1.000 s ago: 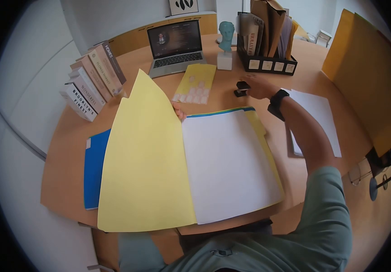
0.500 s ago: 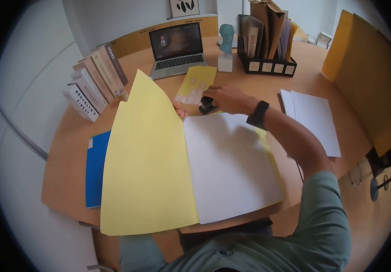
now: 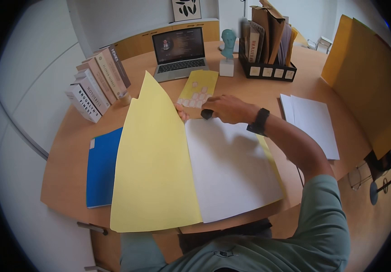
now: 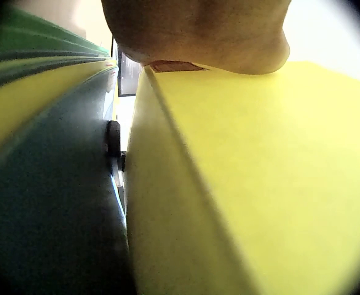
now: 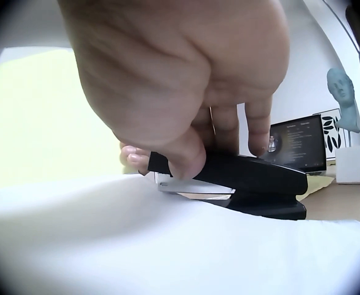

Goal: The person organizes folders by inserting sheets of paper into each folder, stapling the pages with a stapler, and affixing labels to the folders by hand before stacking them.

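Observation:
A yellow folder [image 3: 154, 167] lies spread with white sheets [image 3: 236, 167] on its right side; its left cover is raised. At the top of the fold my left hand [image 3: 183, 112] grips the folder, its fingertips beside the stapler's front end in the right wrist view. In the left wrist view that hand [image 4: 198, 37] covers the folder's upper edge. My right hand [image 3: 231, 109] holds a black stapler [image 5: 253, 175] at the sheets' top edge near the fold, thumb and fingers on its top arm. The paper hides part of the stapler's base.
Left stand upright books [image 3: 98, 81] and a blue folder [image 3: 102, 167]. Behind are a laptop [image 3: 179, 52], a yellow sheet with labels [image 3: 200, 88], a bust [image 3: 228, 45] and a black file box [image 3: 270, 71]. White papers [image 3: 313, 122] and a tall yellow panel [image 3: 358, 77] are right.
My right hand has brought the stapler left from the desk near the file box to the sheets' top edge by the fold. My left hand stays at the fold.

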Tool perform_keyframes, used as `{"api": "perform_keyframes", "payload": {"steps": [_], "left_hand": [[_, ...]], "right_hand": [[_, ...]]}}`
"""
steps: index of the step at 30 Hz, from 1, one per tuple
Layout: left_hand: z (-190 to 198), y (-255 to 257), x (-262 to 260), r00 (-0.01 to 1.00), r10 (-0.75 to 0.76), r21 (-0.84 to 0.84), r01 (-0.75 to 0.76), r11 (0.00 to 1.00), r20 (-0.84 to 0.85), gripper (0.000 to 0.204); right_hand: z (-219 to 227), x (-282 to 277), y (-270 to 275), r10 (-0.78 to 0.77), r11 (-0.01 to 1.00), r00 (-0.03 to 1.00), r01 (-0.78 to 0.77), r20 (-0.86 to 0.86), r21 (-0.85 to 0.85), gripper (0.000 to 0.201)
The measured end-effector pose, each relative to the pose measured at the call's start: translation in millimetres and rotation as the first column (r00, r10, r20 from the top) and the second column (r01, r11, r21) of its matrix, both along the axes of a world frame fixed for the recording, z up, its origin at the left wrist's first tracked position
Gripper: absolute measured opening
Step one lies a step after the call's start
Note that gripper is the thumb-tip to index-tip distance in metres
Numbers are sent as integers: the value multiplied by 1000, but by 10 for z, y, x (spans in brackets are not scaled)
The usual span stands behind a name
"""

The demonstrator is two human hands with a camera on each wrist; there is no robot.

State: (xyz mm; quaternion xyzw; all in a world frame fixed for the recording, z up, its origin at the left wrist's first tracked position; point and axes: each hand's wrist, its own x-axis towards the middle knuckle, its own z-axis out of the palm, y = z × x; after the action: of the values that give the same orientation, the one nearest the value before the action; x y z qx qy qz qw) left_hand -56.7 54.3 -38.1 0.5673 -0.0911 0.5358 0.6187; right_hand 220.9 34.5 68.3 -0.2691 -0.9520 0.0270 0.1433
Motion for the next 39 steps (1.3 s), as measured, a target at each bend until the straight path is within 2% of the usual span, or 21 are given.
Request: {"api": "perform_keyframes", "payload": {"steps": [4,7,10,13,16,19,22,25,26,28,31,34,37,39], "left_hand": [[-32,46,-8,1000,0,-18,0,1000,-10,42],[-88,79,-42,1000,4,-36,-5,999,-10,43],[-191,106,-81,1000,21,-48,-21,999,-14,44],[-240,119,-109,1000,26,-54,-27,998,-15,44],[-203,154,-99,998,-60,-26,60,998,-5,47],[-199,159,-100,998,-59,-10,58,998,-17,49],[-114,158,-76,989,-142,30,143,989,-32,49],[-12,42,-111,989,-139,-70,135,988,-57,40],[5,0,-122,989,-133,-80,128,988,-57,39],[-3,-48,-128,994,-92,-93,86,992,-63,38],[3,-40,-110,997,-27,-94,20,995,-68,36],[19,-97,-90,994,74,-101,-81,992,-78,35],[81,-185,2,965,240,-139,-253,957,-108,34],[144,-307,90,887,426,-180,-455,872,-178,33]], "right_hand": [[-5,-9,-38,-21,999,1000,21,15,-25,41],[-34,-11,-13,18,999,1000,-18,8,-34,36],[-144,-47,-20,13,1000,1000,-13,-19,13,35],[-255,-80,-45,16,992,1000,-15,-6,129,35],[-215,-59,-25,-1,998,999,5,-46,70,33],[-252,-89,-56,17,992,999,-12,-45,123,32],[-81,-71,-60,-29,1000,998,29,58,7,36],[-59,-28,-11,-27,1000,1000,27,10,14,37],[-77,-12,25,-8,998,1000,8,1,63,35],[-108,31,83,29,987,999,-26,-18,157,32],[-68,104,138,-21,987,1000,18,18,161,34],[19,203,144,-95,991,995,97,-34,88,33],[35,342,278,-239,969,967,243,-86,47,31],[-47,493,521,-320,944,947,322,-41,71,29]]}}
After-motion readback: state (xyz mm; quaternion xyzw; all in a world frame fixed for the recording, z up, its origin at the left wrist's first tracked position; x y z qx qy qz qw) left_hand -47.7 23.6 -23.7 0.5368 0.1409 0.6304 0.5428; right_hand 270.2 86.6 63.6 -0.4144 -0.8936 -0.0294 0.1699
